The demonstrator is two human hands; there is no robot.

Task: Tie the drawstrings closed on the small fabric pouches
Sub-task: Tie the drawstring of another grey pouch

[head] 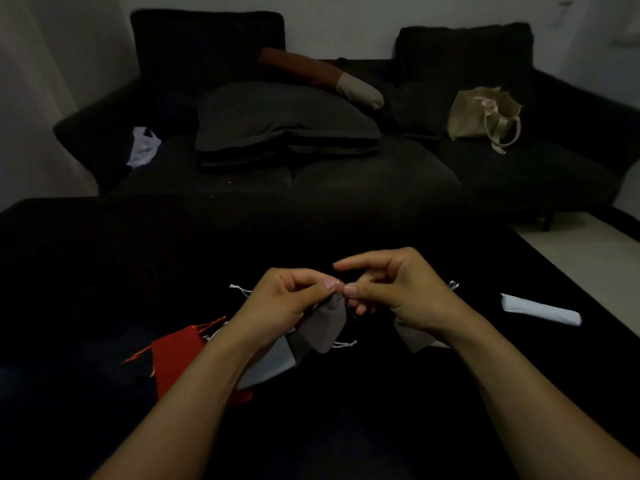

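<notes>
Above dark cloth (104, 289), left hand (280, 299) and right hand (398, 289) raised, thumbs meeting, pinching grey pouch (327, 325) at its neck; right forefinger extended; red pouch (180, 351) lying beside left forearm.

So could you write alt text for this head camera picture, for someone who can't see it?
Two bare hands, left hand and right hand, pinch the top of a small grey pouch above a dark surface. A red pouch and other pouches lie below the left arm. Behind stands a dark sofa with cushions and a beige bag.
</notes>
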